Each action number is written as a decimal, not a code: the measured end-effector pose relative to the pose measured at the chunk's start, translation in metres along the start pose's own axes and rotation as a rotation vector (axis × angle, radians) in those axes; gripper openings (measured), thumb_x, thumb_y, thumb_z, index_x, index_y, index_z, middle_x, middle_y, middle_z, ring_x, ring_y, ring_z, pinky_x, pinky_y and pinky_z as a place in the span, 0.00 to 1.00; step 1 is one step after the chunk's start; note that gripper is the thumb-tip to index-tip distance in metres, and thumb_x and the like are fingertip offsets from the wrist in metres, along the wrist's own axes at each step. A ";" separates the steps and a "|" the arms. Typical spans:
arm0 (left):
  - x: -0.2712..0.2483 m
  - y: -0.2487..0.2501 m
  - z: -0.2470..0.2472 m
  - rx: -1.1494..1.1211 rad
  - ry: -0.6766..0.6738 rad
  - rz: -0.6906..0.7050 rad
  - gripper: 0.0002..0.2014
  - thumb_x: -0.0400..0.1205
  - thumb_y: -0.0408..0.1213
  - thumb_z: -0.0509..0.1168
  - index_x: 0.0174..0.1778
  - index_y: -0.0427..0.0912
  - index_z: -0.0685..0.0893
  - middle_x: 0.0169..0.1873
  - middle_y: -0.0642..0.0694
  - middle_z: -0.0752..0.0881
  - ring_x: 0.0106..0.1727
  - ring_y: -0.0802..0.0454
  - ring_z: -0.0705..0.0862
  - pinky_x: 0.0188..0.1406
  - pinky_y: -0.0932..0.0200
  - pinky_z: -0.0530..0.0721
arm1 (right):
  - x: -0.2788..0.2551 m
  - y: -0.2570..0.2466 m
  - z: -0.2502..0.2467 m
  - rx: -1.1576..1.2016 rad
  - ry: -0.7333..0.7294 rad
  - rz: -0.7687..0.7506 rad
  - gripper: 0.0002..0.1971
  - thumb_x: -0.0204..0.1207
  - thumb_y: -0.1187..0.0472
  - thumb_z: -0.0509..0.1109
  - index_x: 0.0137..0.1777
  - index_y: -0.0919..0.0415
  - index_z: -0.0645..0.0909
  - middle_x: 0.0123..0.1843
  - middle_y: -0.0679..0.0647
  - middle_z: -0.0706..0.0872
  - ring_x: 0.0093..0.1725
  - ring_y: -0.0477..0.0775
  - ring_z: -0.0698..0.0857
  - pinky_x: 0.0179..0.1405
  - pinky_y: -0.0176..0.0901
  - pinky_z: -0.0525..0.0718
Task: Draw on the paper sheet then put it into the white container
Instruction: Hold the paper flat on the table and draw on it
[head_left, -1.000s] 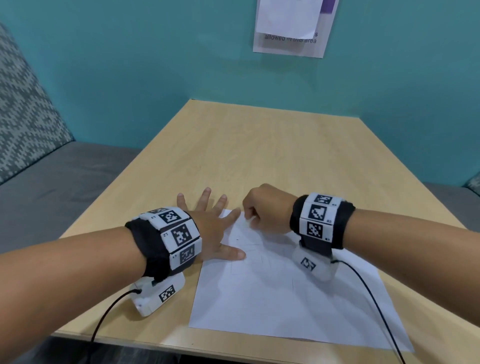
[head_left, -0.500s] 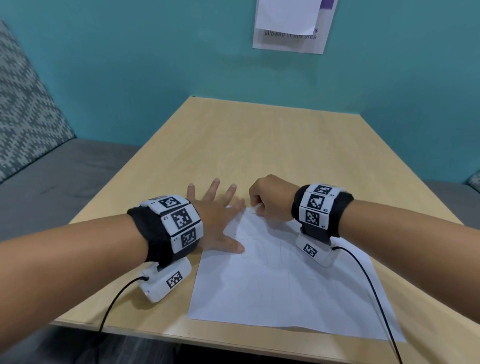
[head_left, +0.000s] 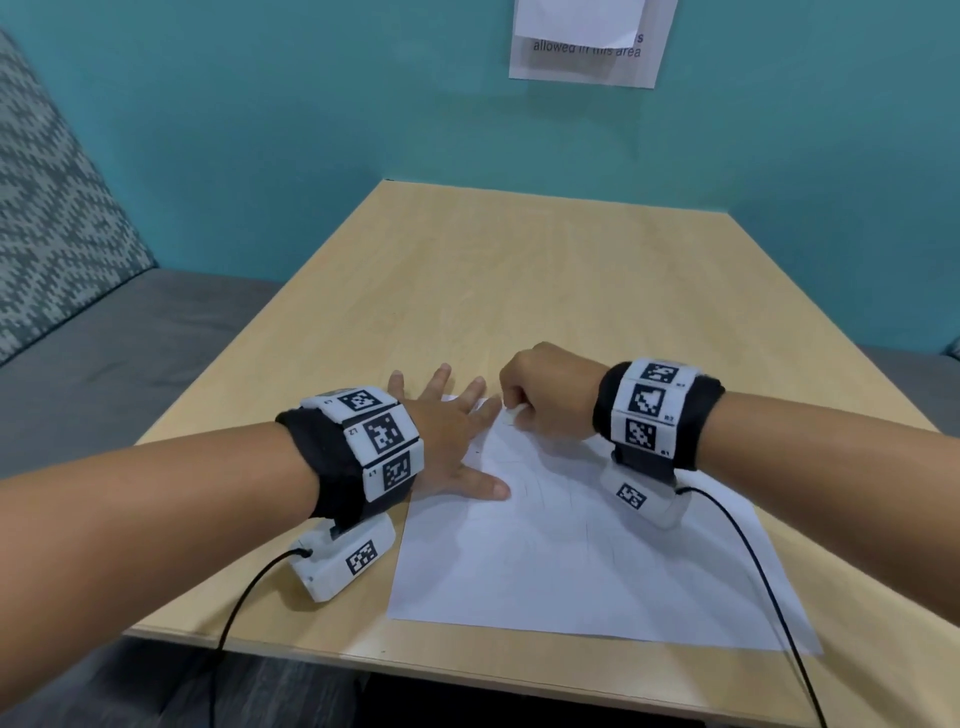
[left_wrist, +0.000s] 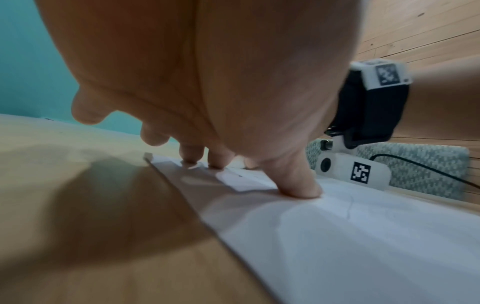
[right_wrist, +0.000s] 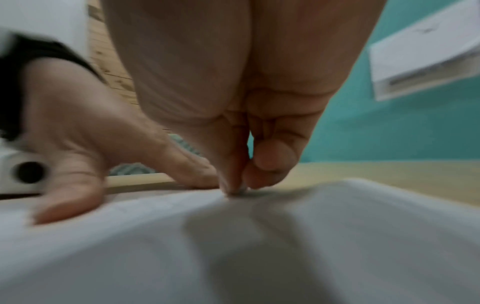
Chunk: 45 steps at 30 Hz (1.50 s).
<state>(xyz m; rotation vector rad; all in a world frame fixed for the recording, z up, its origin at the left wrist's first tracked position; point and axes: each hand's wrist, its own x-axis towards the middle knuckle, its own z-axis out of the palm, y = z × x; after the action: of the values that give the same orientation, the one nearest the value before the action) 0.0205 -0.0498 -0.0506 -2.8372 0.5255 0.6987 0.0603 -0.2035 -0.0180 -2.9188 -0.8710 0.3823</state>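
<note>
R hand (head_left: 545, 395) crept fwd | L hand (head_left: 447, 436) flat on paper sheet (head_left: 571, 566)

Right hand (right_wrist: 241, 123) pinching paper sheet (right_wrist: 259, 236)

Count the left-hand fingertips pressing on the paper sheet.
3 visible: on the left hand, the thumb and two fingertips press the paper sheet's far left corner; other fingers lie off it.

Black wristbands (head_left: 660, 410), white coded tags, white wrist cameras (head_left: 343, 558), black cables.
</note>
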 end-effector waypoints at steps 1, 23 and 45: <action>-0.001 0.000 -0.001 -0.008 -0.002 0.004 0.51 0.76 0.77 0.51 0.87 0.58 0.36 0.86 0.53 0.32 0.85 0.38 0.28 0.77 0.19 0.39 | -0.003 -0.006 0.001 -0.013 -0.019 -0.028 0.05 0.74 0.64 0.69 0.39 0.54 0.77 0.40 0.51 0.83 0.41 0.56 0.82 0.44 0.45 0.83; -0.003 -0.001 -0.003 -0.023 -0.033 0.007 0.48 0.77 0.77 0.50 0.87 0.59 0.41 0.85 0.54 0.29 0.84 0.38 0.26 0.77 0.19 0.39 | -0.012 -0.015 0.000 -0.041 -0.109 -0.130 0.03 0.73 0.65 0.70 0.44 0.63 0.85 0.38 0.55 0.85 0.39 0.55 0.81 0.43 0.46 0.82; -0.001 0.000 -0.001 -0.014 -0.042 -0.010 0.52 0.75 0.78 0.50 0.85 0.57 0.31 0.85 0.54 0.30 0.85 0.39 0.28 0.76 0.18 0.41 | -0.001 0.012 -0.003 -0.020 0.006 -0.008 0.07 0.74 0.63 0.69 0.38 0.53 0.75 0.37 0.50 0.79 0.41 0.57 0.81 0.43 0.44 0.81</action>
<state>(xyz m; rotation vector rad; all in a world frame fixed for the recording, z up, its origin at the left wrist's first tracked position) 0.0202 -0.0497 -0.0488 -2.8290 0.5022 0.7607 0.0671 -0.2140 -0.0167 -2.9324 -0.8907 0.3662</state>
